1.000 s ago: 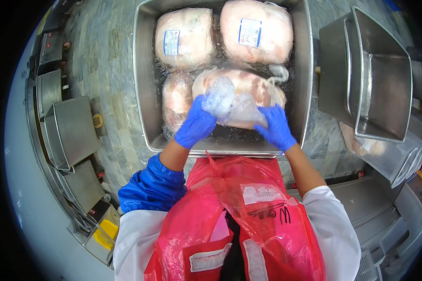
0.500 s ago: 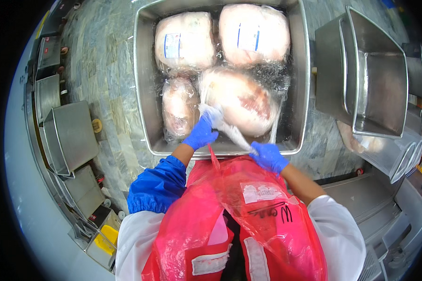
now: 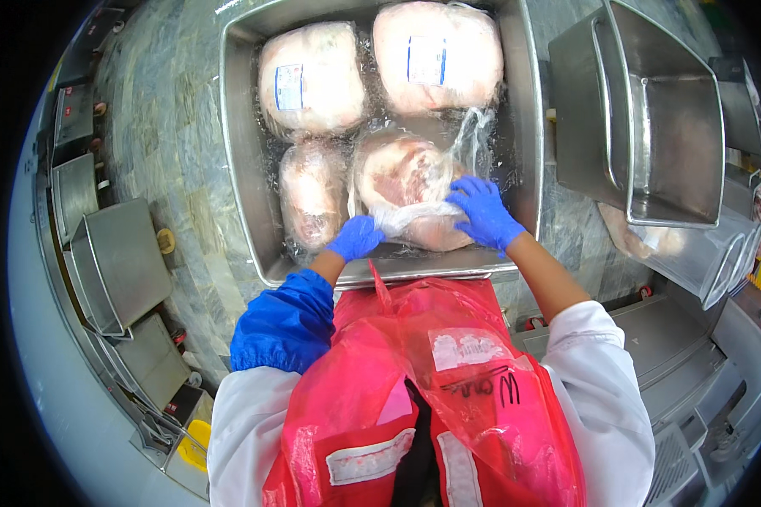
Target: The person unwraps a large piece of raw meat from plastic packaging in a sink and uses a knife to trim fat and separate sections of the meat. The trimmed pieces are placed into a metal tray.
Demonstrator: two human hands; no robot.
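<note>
A large pale cut of meat (image 3: 402, 173) in clear plastic lies at the near middle of a deep metal tub (image 3: 528, 182). Across its near side runs a gathered strip of the plastic bag (image 3: 414, 211). My blue-gloved left hand (image 3: 357, 238) is closed on the left end of this strip, by the tub's near wall. At the other end my right hand (image 3: 484, 213), also in a blue glove, bends its fingers over the plastic against the meat. More loose plastic (image 3: 473, 139) stands up beyond my right hand.
Two big wrapped cuts with labels, a left one (image 3: 313, 80) and a right one (image 3: 438, 55), fill the tub's far side. A smaller wrapped piece (image 3: 311, 190) sits left of my left hand. Metal bins (image 3: 672, 144) stand at right, wheeled carts (image 3: 127, 258) at left.
The middle cut has turned, bringing a redder face up. My right hand has moved up and forward from the near rim onto the meat. The view has shifted slightly.
</note>
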